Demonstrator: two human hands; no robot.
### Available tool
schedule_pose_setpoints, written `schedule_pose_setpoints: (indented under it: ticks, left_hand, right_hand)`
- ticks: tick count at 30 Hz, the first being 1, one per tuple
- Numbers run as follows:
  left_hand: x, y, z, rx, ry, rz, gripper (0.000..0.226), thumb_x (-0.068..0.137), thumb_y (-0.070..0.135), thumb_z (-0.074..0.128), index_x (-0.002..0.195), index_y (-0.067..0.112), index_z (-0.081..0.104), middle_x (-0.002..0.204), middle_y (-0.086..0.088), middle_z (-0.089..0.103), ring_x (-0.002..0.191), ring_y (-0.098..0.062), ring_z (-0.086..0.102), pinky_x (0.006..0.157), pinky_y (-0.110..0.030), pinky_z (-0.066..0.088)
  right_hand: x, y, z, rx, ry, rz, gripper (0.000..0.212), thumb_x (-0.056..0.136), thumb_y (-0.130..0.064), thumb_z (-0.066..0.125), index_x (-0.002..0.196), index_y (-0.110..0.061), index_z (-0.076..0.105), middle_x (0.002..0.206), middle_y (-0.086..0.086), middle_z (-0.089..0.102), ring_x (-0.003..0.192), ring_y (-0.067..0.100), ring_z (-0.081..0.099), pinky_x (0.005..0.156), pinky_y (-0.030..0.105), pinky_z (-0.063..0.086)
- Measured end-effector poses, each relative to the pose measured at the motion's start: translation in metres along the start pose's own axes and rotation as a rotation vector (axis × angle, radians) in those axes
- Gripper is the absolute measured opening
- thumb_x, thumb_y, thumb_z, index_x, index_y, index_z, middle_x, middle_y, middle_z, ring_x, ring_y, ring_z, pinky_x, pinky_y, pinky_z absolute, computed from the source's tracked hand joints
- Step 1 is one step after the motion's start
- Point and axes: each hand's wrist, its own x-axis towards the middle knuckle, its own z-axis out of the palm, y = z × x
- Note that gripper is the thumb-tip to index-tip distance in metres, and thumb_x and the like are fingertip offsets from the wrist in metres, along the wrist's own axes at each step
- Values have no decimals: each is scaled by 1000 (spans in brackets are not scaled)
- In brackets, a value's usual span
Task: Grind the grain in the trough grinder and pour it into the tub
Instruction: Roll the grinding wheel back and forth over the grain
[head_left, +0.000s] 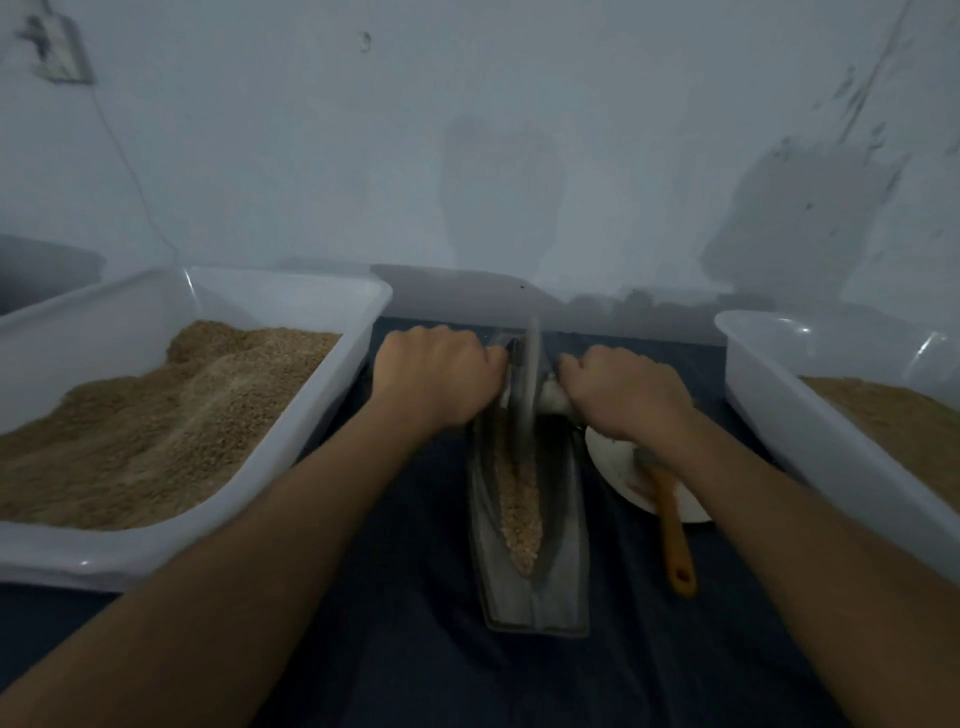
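We see a long, narrow grey metal trough grinder (530, 519) lying on a dark blue cloth-covered surface (395, 623), running from 6 o'clock towards 12 o'clock in the middle of the view. A strip of pale brown grain (519, 512) lies along the bottom of its groove. At the far end of the trough, a thin grey metal grinding wheel (527, 384) stands upright on its edge, blurred.

Our left hand (436, 379) is clenched around the axle handle on the wheel's 9 o'clock side; the handle itself is hidden inside the fist. Our right hand (623, 395) is clenched around the pale wooden axle handle (553, 399) on the 3 o'clock side, a stub of which shows between fist and wheel.

At 9 o'clock of the trough sits a large white plastic tub (291, 431), heaped with brown ground grain (156, 431). At 3 o'clock sits a second white plastic tub (810, 431), holding a finer tan powder (904, 421) and partly cut off by the edge of the view.

Between the trough and that second tub lies a round white plate (618, 467), partly under our right forearm. A brush with an orange wooden handle (672, 525) rests across it, its handle end pointing to 6 o'clock onto the cloth.
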Motion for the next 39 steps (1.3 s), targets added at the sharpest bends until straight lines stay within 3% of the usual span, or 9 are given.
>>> schedule_pose_setpoints:
  ticks: [4, 9, 12, 16, 20, 24, 29, 33, 39]
  left_hand:
    - [15, -2, 5, -31, -73, -92, 67, 94, 43, 2, 105, 18, 64, 99, -9, 63, 94, -34, 63, 68, -38, 35]
    - [-35, 11, -8, 20, 91, -7, 31, 102, 20, 16, 89, 19, 44, 79, 1, 40, 68, -23, 42, 61, -33, 35]
    - [-68, 12, -15, -86, 178, -27, 39, 105, 34, 10, 81, 25, 38, 73, 7, 42, 61, -19, 42, 61, -35, 36]
    - [-91, 16, -22, -167, 324, -30, 34, 106, 39, 20, 78, 28, 36, 68, 8, 40, 59, -20, 37, 63, -40, 32]
    - [-65, 8, -9, 4, 265, 15, 38, 105, 33, 15, 80, 24, 42, 69, 5, 49, 57, -20, 41, 58, -35, 30]
    - [-31, 0, 7, 32, 96, -24, 21, 103, 22, 31, 87, 19, 44, 78, 0, 46, 68, -25, 43, 58, -33, 31]
    - [3, -3, 8, -14, 20, -84, 52, 92, 35, 5, 96, 18, 53, 83, -2, 45, 74, -26, 44, 62, -34, 35]
    - [-40, 5, -2, -34, 115, -4, 26, 105, 26, 28, 93, 19, 49, 87, -1, 58, 75, -27, 57, 62, -33, 40]
    - [-104, 10, -16, -272, 299, -50, 29, 106, 40, 22, 80, 34, 33, 68, 11, 39, 58, -14, 37, 61, -39, 32]
  right_hand:
    - [29, 6, -2, 148, -147, 35, 17, 99, -32, 54, 102, -20, 43, 86, 1, 41, 83, 27, 50, 79, 47, 51]
    - [-30, -9, 1, -57, 213, -42, 24, 97, -27, 25, 78, -17, 36, 71, -2, 37, 63, 20, 41, 51, 32, 22]
    - [-76, -22, 0, -31, 379, -13, 45, 99, -35, 21, 61, -23, 41, 53, -8, 38, 45, 12, 37, 47, 28, 22]
    - [-105, -23, 3, 90, 497, -79, 40, 101, -39, 24, 63, -34, 29, 48, -11, 34, 41, 4, 33, 44, 27, 23]
    - [-76, -23, -1, -26, 425, -32, 49, 98, -37, 17, 57, -23, 40, 51, -8, 38, 44, 10, 35, 49, 29, 18]
    - [-15, -13, -10, -133, 128, -43, 39, 95, -35, 12, 83, -19, 46, 78, -2, 42, 76, 25, 48, 62, 38, 29]
    - [10, -7, -15, -45, -119, -1, 30, 103, -33, 30, 107, -16, 55, 101, 9, 51, 87, 28, 49, 72, 44, 34]
    - [-38, -21, -12, -139, 214, -64, 43, 93, -29, 9, 84, -17, 50, 73, -1, 43, 70, 25, 51, 61, 37, 34]
    - [-99, -27, 0, -50, 529, -104, 40, 105, -39, 24, 69, -28, 38, 55, -10, 37, 44, 12, 33, 48, 33, 31]
